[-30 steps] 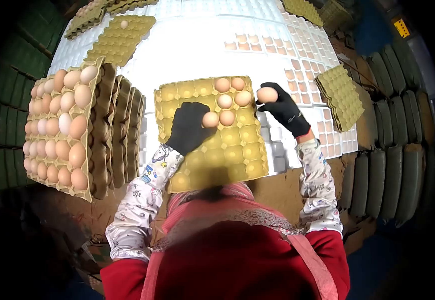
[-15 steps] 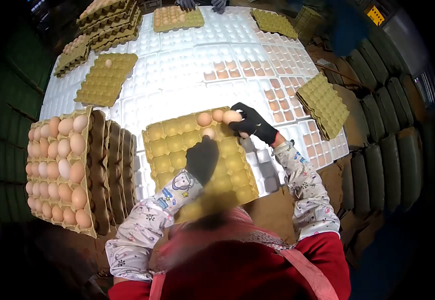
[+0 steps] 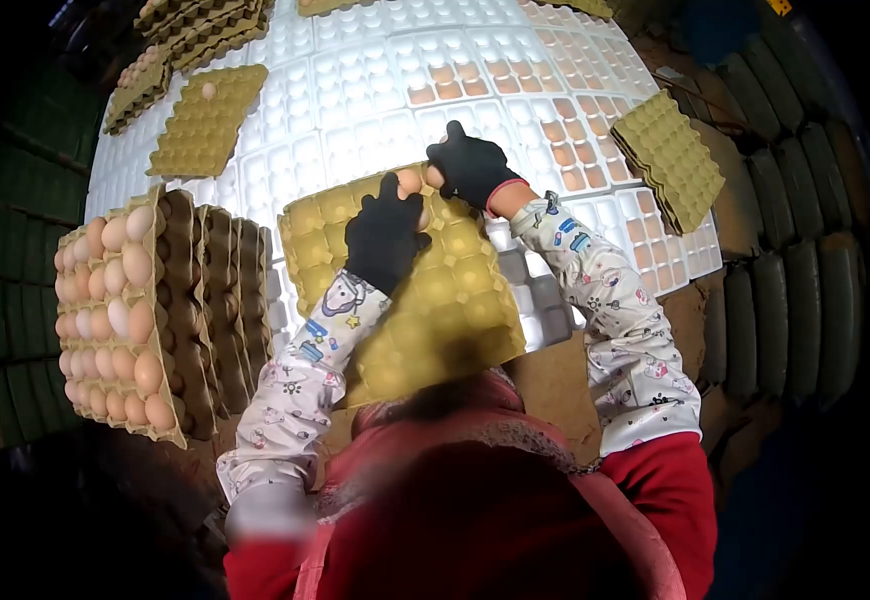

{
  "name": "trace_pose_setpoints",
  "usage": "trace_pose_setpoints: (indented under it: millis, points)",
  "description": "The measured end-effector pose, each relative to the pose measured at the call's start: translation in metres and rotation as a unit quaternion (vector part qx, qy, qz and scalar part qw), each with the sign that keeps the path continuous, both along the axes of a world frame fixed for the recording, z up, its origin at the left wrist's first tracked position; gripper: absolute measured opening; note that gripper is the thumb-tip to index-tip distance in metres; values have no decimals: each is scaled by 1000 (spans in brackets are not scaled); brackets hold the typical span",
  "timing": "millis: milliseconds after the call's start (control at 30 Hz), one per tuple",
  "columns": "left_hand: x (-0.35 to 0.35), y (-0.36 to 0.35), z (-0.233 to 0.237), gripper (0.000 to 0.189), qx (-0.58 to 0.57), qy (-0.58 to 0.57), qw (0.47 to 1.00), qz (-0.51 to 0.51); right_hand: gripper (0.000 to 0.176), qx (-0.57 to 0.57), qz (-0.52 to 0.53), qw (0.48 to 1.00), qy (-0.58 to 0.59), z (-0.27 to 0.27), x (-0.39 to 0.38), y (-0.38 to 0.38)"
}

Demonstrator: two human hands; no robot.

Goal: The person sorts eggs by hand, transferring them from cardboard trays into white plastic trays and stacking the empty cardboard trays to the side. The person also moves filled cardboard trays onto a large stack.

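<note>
In front of me lies a yellowish pulp egg tray (image 3: 455, 310), with mostly bare cups and a few eggs at its far edge. My left hand (image 3: 385, 240), in a black glove, curls round an egg (image 3: 423, 218) that shows between thumb and fingers. Just beyond its fingertips sits another brown egg (image 3: 409, 181). At the tray's far right corner, my right hand (image 3: 470, 168), also black-gloved, closes on an egg (image 3: 434, 177) that peeks out at its left side. What lies under the right palm is hidden.
Tilted trays full of eggs (image 3: 115, 320) stand at my left. White, brightly lit plastic trays (image 3: 355, 85) cover the table, some holding eggs (image 3: 570, 150). Pulp trays lie at the left (image 3: 205, 125) and right (image 3: 670, 165). Dark bundles (image 3: 785, 320) are stacked farther right.
The view has tipped downward, so the far person's hands are out of view. My right hand has turned over the far-corner eggs; my left hand has moved up round the egg near it.
</note>
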State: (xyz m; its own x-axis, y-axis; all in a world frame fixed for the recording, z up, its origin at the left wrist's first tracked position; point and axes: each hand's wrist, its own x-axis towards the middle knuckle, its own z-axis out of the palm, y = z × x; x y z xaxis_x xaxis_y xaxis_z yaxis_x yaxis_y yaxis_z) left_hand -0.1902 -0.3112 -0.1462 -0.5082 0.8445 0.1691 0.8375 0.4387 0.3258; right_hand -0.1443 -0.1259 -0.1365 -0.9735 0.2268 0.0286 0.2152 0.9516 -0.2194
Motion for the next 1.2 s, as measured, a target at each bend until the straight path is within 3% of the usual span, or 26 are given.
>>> trace_pose_setpoints:
  millis: [33,67,167,200,233,300,367,400,433,467,500,533,567,633,667,700,767,800,833,867,900,933,967,1033,1100,1200]
  points:
    - [10,9,2,36,-71,48,996,12,20,-1,4,1000,-3,2,0,3]
    - [17,27,-17,25,25,31,988,150,22,-30,-1,999,-24,3,0,7]
    - [8,26,-26,29,-45,80,990,104,28,-89,46,994,-33,-7,6,39]
    - [10,21,3,34,-56,128,989,50,31,-369,18,929,18,-4,21,40]
    - [6,17,8,41,-42,83,995,25,33,-616,-12,785,71,-3,37,42]
    - [0,15,7,46,-48,53,997,9,38,-803,-116,582,52,-1,79,47]
    - [-4,16,25,43,-62,-18,998,-19,45,-787,-20,599,149,-37,117,55]
    - [-7,15,21,40,-54,-27,998,-19,48,-651,-28,732,201,-25,130,46]
    - [-12,12,19,36,12,-115,993,-27,41,-612,-52,753,237,-37,146,47]
    - [-16,10,20,36,0,-111,993,-30,36,-639,-136,740,158,-40,158,55]
    - [-21,8,24,34,62,-337,939,14,32,-661,-213,716,75,-40,166,63]
    - [-28,7,29,36,124,-540,830,63,26,-509,-93,836,185,-39,174,63]
    - [-28,10,29,38,213,-648,731,21,27,-718,-238,640,134,-56,182,73]
    - [-12,28,45,37,173,-533,828,-10,36,-849,-214,458,154,-90,198,94]
    - [-19,37,28,35,212,-691,691,-11,36,-851,-213,454,157,-95,197,102]
    - [-8,57,36,33,185,-605,774,-12,38,-814,-228,509,165,-85,194,109]
    - [-6,101,22,32,148,-693,706,3,42,-744,-249,599,161,-82,189,128]
    - [3,122,28,34,144,-793,586,81,41,-669,-246,678,179,-84,185,136]
    - [4,148,14,34,103,-739,665,-23,41,-586,-240,750,190,-87,180,144]
    - [3,174,-2,35,8,-641,763,-81,41,-584,-248,750,189,-91,175,153]
    - [2,195,-19,36,-85,-521,838,-136,36,-402,-176,874,210,-94,168,162]
    - [8,208,-44,35,-30,-364,905,-219,33,-201,-91,951,219,-97,160,168]
    - [16,219,-61,35,25,-193,937,-291,27,-145,-69,971,179,-97,152,173]
    - [33,237,-69,31,-151,-77,959,-227,21,-40,-36,990,132,-109,142,183]
    - [34,248,-92,32,-177,-16,961,-214,24,-11,-5,995,103,-121,132,198]
    - [20,245,-96,34,-176,-126,958,-187,30,-182,83,979,-31,-107,114,219]
